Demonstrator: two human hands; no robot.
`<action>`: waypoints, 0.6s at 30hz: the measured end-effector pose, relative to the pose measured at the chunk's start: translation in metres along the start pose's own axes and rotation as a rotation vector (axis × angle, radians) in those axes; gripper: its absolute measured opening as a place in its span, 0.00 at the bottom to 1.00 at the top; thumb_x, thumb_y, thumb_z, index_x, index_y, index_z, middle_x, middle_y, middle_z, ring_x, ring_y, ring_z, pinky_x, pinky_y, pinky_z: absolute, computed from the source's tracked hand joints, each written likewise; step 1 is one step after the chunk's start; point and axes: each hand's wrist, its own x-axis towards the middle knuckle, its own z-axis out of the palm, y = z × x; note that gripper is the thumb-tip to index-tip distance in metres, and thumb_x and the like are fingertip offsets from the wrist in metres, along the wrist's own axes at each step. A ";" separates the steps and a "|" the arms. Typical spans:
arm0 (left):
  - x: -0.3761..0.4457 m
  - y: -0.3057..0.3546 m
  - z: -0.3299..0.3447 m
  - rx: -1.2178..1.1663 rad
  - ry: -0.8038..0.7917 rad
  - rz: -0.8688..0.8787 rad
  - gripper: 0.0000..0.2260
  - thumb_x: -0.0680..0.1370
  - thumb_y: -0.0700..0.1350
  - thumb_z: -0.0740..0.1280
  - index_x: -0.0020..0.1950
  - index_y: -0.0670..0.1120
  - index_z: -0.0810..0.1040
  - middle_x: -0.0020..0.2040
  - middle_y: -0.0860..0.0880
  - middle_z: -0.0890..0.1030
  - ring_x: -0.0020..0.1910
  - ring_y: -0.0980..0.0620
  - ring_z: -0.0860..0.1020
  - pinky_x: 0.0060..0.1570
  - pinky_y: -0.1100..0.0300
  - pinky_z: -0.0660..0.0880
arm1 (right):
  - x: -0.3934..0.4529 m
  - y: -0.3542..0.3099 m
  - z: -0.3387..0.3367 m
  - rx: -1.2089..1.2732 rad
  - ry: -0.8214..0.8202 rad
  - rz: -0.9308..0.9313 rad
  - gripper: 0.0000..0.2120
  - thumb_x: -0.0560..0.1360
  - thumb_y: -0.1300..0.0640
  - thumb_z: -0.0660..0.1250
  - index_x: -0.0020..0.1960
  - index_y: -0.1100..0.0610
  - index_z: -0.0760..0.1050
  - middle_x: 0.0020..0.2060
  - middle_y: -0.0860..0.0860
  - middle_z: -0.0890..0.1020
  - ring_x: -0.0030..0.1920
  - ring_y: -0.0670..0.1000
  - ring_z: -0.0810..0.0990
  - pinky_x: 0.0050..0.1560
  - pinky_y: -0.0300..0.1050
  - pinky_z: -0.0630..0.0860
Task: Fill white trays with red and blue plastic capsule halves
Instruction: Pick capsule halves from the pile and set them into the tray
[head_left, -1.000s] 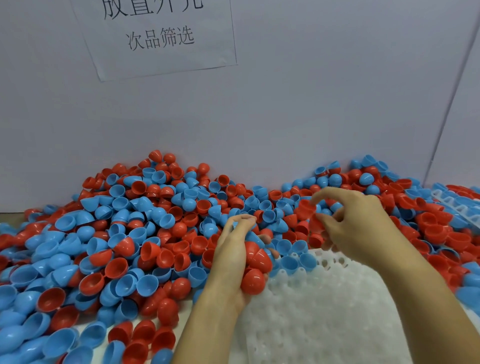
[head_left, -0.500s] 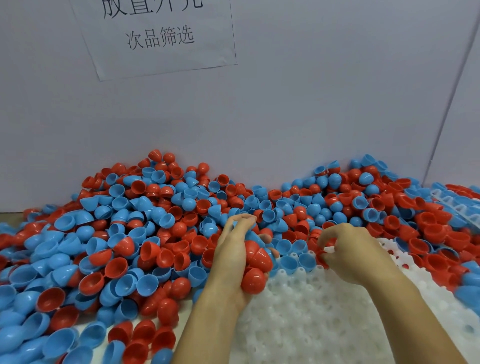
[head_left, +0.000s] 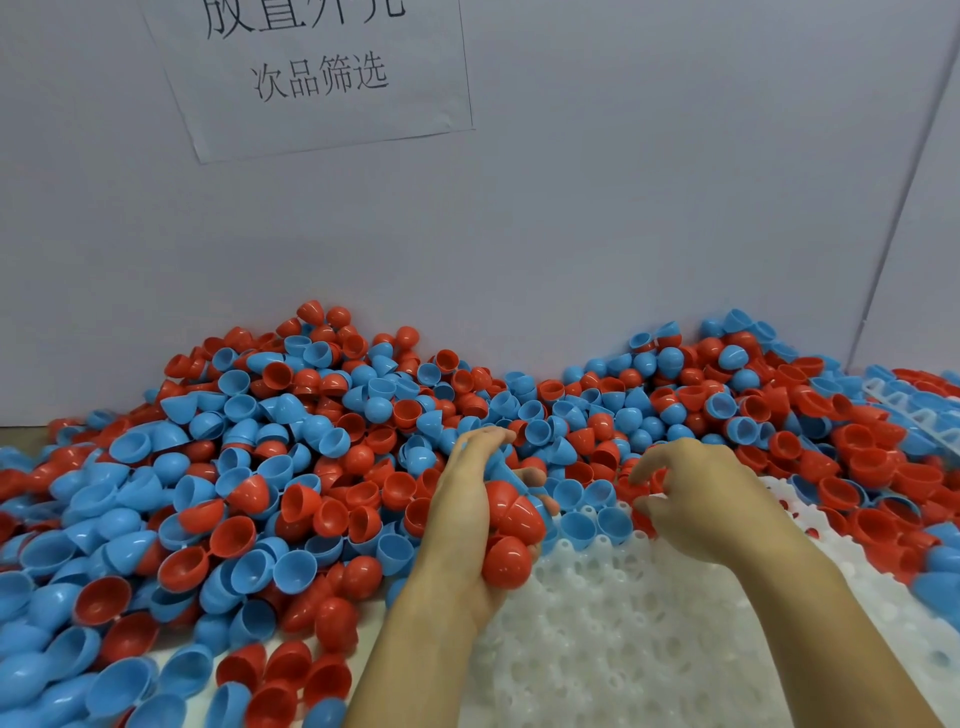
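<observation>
Clearly, on my feed the biggest thing is the pale grey wall (head_left: 623, 182) behind everything, with a paper sign (head_left: 317, 73) of printed characters taped to it. Below it I see the pile of capsule halves (head_left: 260, 467), red and blue, smooth glossy plastic domes and cups heaped against the wall and spilling across the desk from the left edge to the far right. Next comes the white tray (head_left: 649, 634), translucent plastic with a bumpy grid of round sockets, lying low and right of centre; a few blue halves (head_left: 582, 519) sit in sockets along its far edge. The left hand (head_left: 467, 525) stands on its edge at the tray's left border, fingers curled round a clutch of red halves (head_left: 511, 540), with at least one blue piece among them. The right hand (head_left: 696, 499) hovers over the tray's far edge with fingers bent and thumb tucked toward them, fingertips at a red half (head_left: 641, 491) near the edge of the pile; I cannot tell if it truly pinches that piece. Farther right, a second tray (head_left: 904, 410) shows partly under loose halves.
</observation>
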 end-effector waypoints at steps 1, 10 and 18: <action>0.000 0.000 0.000 -0.001 0.003 0.000 0.14 0.77 0.53 0.69 0.60 0.48 0.78 0.36 0.46 0.82 0.30 0.50 0.80 0.21 0.63 0.72 | 0.001 0.000 0.000 0.007 0.017 -0.006 0.09 0.76 0.54 0.70 0.55 0.44 0.82 0.54 0.49 0.82 0.50 0.52 0.81 0.52 0.51 0.82; -0.001 0.001 0.000 0.006 0.004 -0.013 0.16 0.77 0.55 0.69 0.60 0.48 0.78 0.36 0.46 0.83 0.31 0.50 0.80 0.21 0.63 0.72 | 0.003 0.001 0.002 0.050 0.036 -0.047 0.10 0.77 0.57 0.69 0.56 0.46 0.82 0.48 0.48 0.83 0.45 0.49 0.81 0.49 0.50 0.82; -0.001 0.001 -0.002 -0.015 -0.124 -0.019 0.15 0.78 0.59 0.64 0.56 0.51 0.81 0.39 0.44 0.79 0.32 0.49 0.77 0.22 0.62 0.70 | -0.017 -0.046 -0.030 0.484 0.016 -0.405 0.03 0.77 0.50 0.70 0.48 0.44 0.82 0.40 0.44 0.84 0.42 0.42 0.82 0.41 0.35 0.79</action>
